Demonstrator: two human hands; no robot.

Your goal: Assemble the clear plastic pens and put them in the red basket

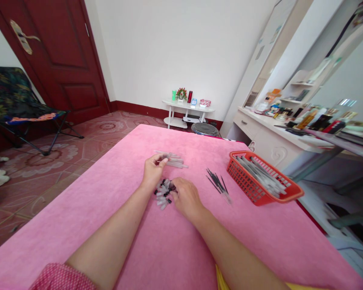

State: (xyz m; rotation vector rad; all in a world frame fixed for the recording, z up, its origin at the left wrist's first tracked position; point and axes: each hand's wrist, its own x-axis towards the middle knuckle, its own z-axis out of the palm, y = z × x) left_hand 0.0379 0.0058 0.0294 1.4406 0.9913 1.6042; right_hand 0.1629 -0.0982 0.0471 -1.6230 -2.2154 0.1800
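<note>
My left hand (154, 169) is closed in a pinch beside a group of translucent, pen-barrel-like tubes (177, 162) on the pink cloth. What its fingertips hold, if anything, is too small to make out. Just to the right and nearer me, my right hand (187, 196) reaches into a pile of small clear pieces with black ends (162, 195), which look like pen caps. Its fingers are curled at the edge of that pile, and a small dark piece seems to be between them. Several thin black rods with clear ends, like pen refills (218, 182), lie to the right.
A red-orange plastic basket (245, 183) full of translucent tubes (264, 177) stands at the right of the pink-covered table (169, 249). Beyond are a dressing table (270, 133) with bottles, a low white stand (184, 105), a folding chair (24, 104) and a red door (57, 48).
</note>
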